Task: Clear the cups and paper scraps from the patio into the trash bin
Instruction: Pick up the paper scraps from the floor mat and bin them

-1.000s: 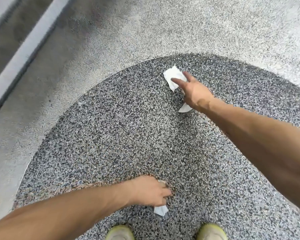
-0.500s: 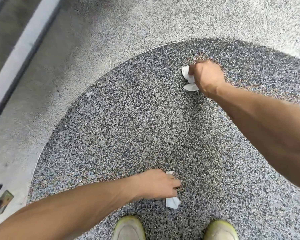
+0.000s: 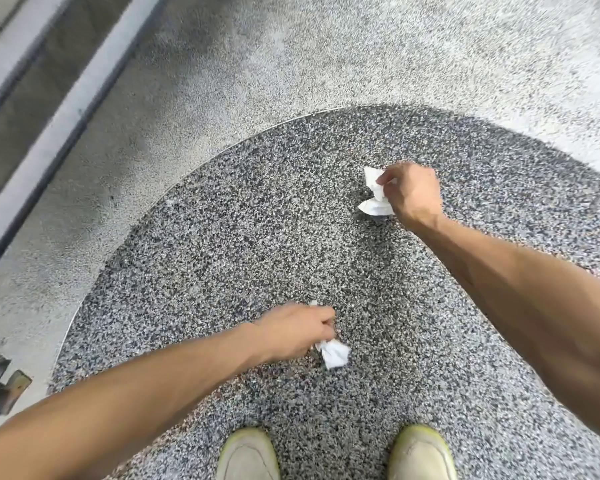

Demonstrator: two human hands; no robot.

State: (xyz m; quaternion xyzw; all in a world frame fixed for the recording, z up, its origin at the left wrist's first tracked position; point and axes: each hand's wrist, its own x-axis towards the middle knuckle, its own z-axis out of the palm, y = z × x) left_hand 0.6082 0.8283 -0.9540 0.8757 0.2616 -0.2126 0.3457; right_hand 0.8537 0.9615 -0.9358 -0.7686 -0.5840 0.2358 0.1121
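My right hand (image 3: 411,192) is closed around a crumpled white paper scrap (image 3: 374,199), which sticks out to the left of my fingers above the dark speckled patio circle (image 3: 257,237). Lower in the view, my left hand (image 3: 297,332) grips a second, smaller crumpled white paper scrap (image 3: 334,353) that hangs out below my knuckles. Both scraps look lifted off the ground. No cups and no trash bin are in view.
My two pale shoes (image 3: 248,455) (image 3: 421,452) stand at the bottom on the dark circle. Light grey pebbled floor (image 3: 326,46) surrounds it. A pale curb strip (image 3: 59,116) runs diagonally at the upper left. A metal bracket or foot (image 3: 0,382) sits at the left edge.
My right hand went from reaching onto the flat paper to closing around it and crumpling it, then lifting it. My left hand kept its scrap and rose slightly.
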